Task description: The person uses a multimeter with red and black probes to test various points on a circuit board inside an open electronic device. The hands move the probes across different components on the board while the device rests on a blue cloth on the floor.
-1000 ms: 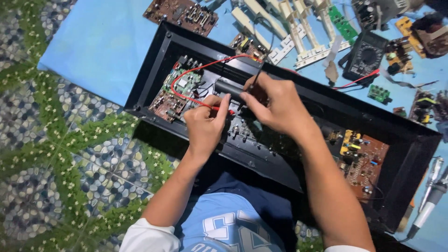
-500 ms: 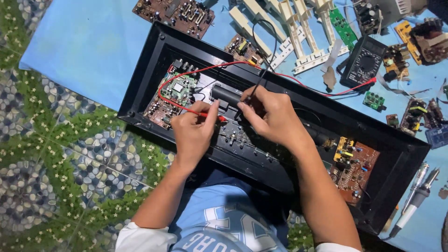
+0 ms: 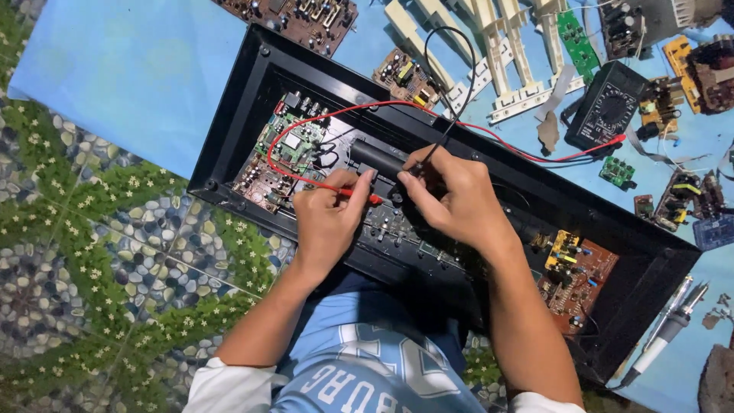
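1. The left hand was observed with fingers pinched on a thin red probe.
2. The right hand was observed with fingers closed on a slim black probe.
3. Both probes were held inside a long, black, rectangular plastic casing on blue cloth.
4. Two brown circuit boards and one green circuit board were counted within the casing.
5. One dark multimeter was noted beyond it.

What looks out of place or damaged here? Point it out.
Nothing looks spilled or broken. The black casing lies open with its circuit boards bare, and loose boards and white plastic strips lie scattered on the blue cloth. The red lead loops untidily across the casing.
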